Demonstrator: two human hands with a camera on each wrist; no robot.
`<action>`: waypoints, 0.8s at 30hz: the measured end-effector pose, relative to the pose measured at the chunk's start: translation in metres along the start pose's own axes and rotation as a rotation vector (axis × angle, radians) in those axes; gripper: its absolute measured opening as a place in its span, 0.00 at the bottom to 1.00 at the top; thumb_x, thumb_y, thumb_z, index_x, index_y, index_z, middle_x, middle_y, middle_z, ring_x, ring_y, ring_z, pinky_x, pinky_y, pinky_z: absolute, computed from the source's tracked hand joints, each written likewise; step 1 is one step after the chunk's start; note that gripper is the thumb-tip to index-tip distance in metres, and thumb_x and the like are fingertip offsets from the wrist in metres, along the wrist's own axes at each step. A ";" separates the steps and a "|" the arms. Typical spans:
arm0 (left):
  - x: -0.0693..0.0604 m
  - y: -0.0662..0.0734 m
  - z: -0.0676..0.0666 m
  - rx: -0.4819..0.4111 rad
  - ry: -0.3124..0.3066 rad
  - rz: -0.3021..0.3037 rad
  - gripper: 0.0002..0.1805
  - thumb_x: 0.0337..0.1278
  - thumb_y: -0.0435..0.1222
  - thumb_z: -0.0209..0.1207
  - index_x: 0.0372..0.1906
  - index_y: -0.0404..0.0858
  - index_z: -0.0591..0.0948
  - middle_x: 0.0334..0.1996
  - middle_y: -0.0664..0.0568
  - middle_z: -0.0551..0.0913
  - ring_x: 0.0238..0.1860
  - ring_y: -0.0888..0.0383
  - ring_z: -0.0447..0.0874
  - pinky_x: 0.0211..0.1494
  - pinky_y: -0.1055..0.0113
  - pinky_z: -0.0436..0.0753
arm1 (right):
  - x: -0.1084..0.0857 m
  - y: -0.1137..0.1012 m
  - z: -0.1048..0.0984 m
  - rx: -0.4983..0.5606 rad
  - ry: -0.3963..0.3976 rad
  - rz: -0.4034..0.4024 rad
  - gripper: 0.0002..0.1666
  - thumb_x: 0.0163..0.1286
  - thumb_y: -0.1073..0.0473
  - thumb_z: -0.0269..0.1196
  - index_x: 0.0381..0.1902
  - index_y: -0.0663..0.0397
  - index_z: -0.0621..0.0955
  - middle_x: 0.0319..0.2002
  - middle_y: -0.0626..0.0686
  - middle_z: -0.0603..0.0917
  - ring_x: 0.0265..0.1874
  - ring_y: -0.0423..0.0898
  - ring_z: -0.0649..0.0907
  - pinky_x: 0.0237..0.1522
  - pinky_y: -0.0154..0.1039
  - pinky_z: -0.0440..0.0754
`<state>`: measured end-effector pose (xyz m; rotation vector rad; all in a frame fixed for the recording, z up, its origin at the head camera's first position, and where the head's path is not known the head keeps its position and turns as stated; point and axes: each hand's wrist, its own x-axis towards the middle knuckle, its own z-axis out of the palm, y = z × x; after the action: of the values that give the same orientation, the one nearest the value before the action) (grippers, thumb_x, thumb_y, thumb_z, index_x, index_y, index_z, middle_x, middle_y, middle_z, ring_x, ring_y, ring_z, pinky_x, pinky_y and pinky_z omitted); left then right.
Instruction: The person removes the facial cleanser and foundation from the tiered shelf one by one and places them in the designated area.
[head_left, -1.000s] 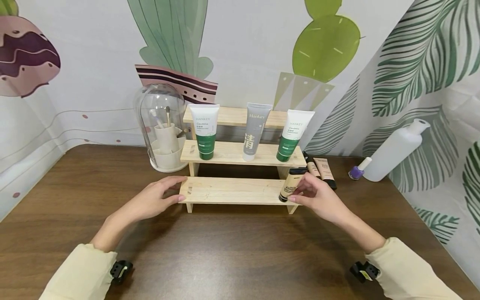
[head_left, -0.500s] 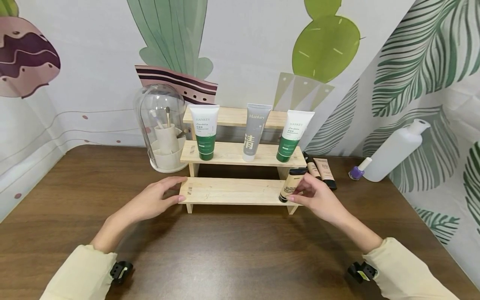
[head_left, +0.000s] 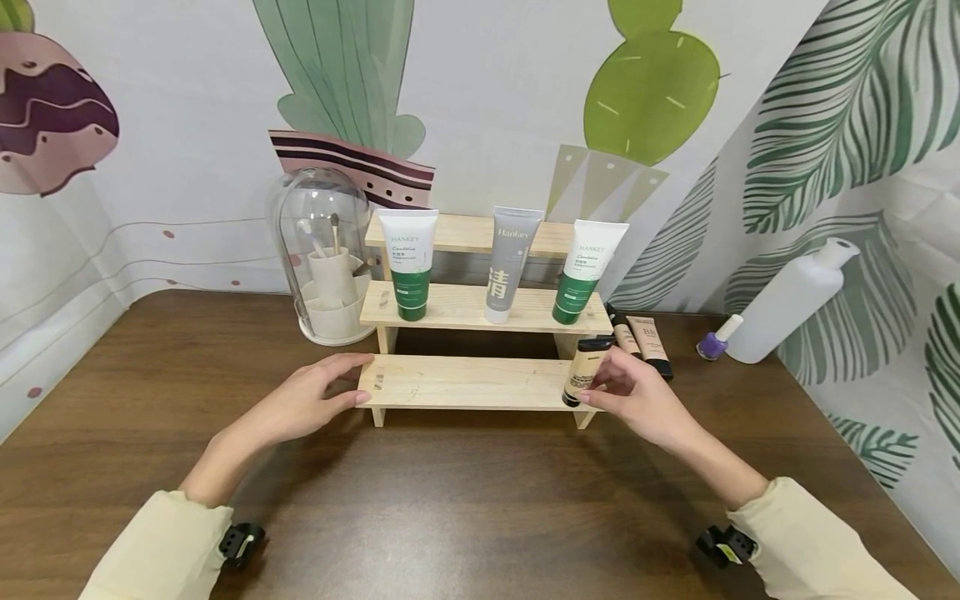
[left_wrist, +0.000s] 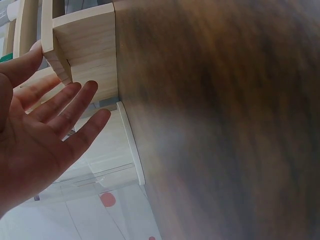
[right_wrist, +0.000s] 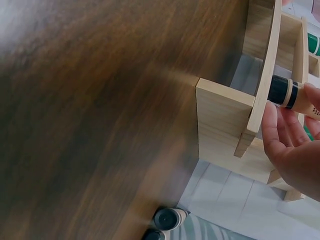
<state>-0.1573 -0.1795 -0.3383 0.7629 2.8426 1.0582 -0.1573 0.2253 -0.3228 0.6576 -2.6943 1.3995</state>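
Observation:
A wooden tiered rack (head_left: 465,383) stands on the brown table. My left hand (head_left: 303,400) holds the left end of its lowest shelf, thumb at the front edge and fingers behind; the left wrist view shows the other fingers (left_wrist: 85,95) spread. At the right end of that shelf, my right hand (head_left: 645,396) pinches a small beige tube (head_left: 583,373) with black ends, upright and slightly tilted. On the middle shelf stand a white-green tube (head_left: 410,267), a grey tube (head_left: 512,262) and another white-green tube (head_left: 588,271).
A clear dome (head_left: 318,200) over a white brush holder (head_left: 333,300) is at the rack's left. Behind my right hand lie a pink BB tube (head_left: 649,342) and a similar tube (head_left: 625,337). Farther right are a purple nail polish bottle (head_left: 712,343) and a white bottle (head_left: 787,300).
The small beige tube has shifted slightly right and stands more upright in my right hand. My left hand has stayed on the shelf's end.

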 end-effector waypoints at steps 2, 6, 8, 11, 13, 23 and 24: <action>0.000 0.000 0.000 0.000 0.000 -0.001 0.26 0.57 0.34 0.58 0.59 0.28 0.68 0.53 0.36 0.74 0.51 0.43 0.75 0.51 0.48 0.73 | -0.001 0.001 -0.001 0.002 0.005 -0.010 0.11 0.55 0.68 0.66 0.32 0.58 0.74 0.31 0.53 0.82 0.31 0.44 0.81 0.29 0.35 0.78; 0.000 0.000 0.000 -0.002 0.002 0.002 0.26 0.57 0.33 0.58 0.59 0.28 0.68 0.53 0.37 0.74 0.51 0.43 0.75 0.51 0.48 0.73 | -0.004 0.004 -0.006 0.015 0.016 -0.034 0.12 0.54 0.70 0.66 0.35 0.60 0.75 0.33 0.54 0.81 0.33 0.43 0.81 0.31 0.35 0.79; 0.000 -0.001 0.001 -0.004 0.002 0.005 0.26 0.57 0.33 0.58 0.59 0.27 0.68 0.52 0.37 0.74 0.50 0.43 0.75 0.50 0.48 0.74 | -0.006 0.005 -0.007 0.024 0.020 -0.043 0.13 0.54 0.70 0.66 0.37 0.60 0.76 0.34 0.54 0.80 0.34 0.42 0.81 0.32 0.34 0.79; 0.000 -0.001 0.001 -0.002 0.003 0.009 0.26 0.57 0.33 0.59 0.59 0.27 0.69 0.52 0.37 0.75 0.50 0.44 0.76 0.50 0.48 0.74 | -0.008 0.007 -0.011 0.024 0.026 -0.046 0.13 0.54 0.70 0.66 0.38 0.61 0.76 0.34 0.55 0.80 0.34 0.41 0.81 0.32 0.33 0.78; 0.001 -0.001 0.001 -0.002 0.004 0.009 0.26 0.57 0.33 0.59 0.59 0.27 0.69 0.52 0.37 0.75 0.50 0.44 0.76 0.50 0.49 0.74 | -0.010 0.008 -0.013 0.025 0.033 -0.044 0.14 0.54 0.70 0.66 0.39 0.61 0.76 0.33 0.55 0.81 0.34 0.41 0.81 0.32 0.33 0.78; 0.000 0.000 0.000 -0.002 0.006 0.011 0.26 0.57 0.33 0.58 0.59 0.28 0.69 0.53 0.37 0.74 0.51 0.43 0.75 0.52 0.49 0.73 | -0.018 0.010 -0.023 0.002 0.059 -0.024 0.15 0.54 0.71 0.66 0.39 0.62 0.74 0.33 0.54 0.80 0.33 0.39 0.80 0.31 0.32 0.77; 0.000 0.000 0.000 0.000 0.006 0.012 0.26 0.57 0.33 0.58 0.59 0.28 0.69 0.53 0.37 0.74 0.51 0.43 0.75 0.52 0.49 0.72 | -0.018 0.011 -0.024 0.000 0.061 -0.024 0.15 0.54 0.71 0.66 0.39 0.62 0.74 0.33 0.54 0.80 0.32 0.39 0.80 0.30 0.32 0.77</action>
<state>-0.1572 -0.1789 -0.3383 0.7790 2.8470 1.0638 -0.1485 0.2564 -0.3207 0.6347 -2.6314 1.3900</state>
